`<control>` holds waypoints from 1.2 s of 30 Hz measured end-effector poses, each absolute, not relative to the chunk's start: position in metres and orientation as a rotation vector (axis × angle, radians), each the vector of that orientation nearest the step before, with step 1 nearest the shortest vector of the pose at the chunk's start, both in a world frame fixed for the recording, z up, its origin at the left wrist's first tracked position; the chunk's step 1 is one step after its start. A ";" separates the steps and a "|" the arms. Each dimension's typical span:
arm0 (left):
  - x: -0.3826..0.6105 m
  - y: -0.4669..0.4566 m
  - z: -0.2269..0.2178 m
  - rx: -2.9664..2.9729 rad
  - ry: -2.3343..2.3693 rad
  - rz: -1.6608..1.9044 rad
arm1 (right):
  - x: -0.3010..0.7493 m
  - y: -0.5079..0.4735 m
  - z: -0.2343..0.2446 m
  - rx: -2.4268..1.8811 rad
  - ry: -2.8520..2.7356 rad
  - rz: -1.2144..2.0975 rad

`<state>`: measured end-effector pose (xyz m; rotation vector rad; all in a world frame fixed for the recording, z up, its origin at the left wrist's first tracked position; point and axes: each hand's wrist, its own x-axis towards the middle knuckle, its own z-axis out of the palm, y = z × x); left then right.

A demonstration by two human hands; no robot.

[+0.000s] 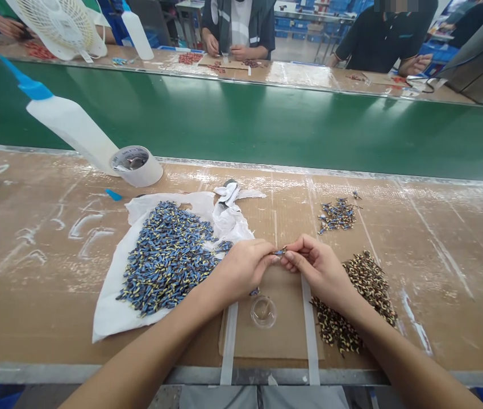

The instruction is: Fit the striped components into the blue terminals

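Observation:
My left hand (248,264) and my right hand (312,264) meet over a cardboard pad, fingertips pinched together. Between them is a small blue and dark piece (279,252), gripped from both sides; its exact kind is too small to make out. Left of my hands, a heap of small blue, yellow and dark pieces (169,255) lies on a white sheet (111,307). Beside my right wrist is a pile of small black and cream curved pieces (365,284). Farther back sits a little cluster of blue and dark pieces (337,216). A small clear round dish (263,312) stands below my hands.
A white squeeze bottle (71,125) with a blue nozzle leans beside a tape roll (137,166). Crumpled white paper (230,218) lies at the sheet's edge. Beyond the table runs a green conveyor belt (241,122). Several people work across it, near a white fan (60,25).

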<state>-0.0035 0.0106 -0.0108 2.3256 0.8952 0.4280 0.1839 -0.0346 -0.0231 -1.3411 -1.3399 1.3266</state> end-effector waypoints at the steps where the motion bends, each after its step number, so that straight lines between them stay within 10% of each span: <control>1: -0.004 0.011 -0.011 2.327 0.883 0.427 | 0.184 -0.034 -0.023 -1.348 -1.347 1.305; 36: 0.005 0.001 -0.028 2.362 1.025 0.447 | 0.184 -0.037 -0.032 -1.328 -1.576 1.259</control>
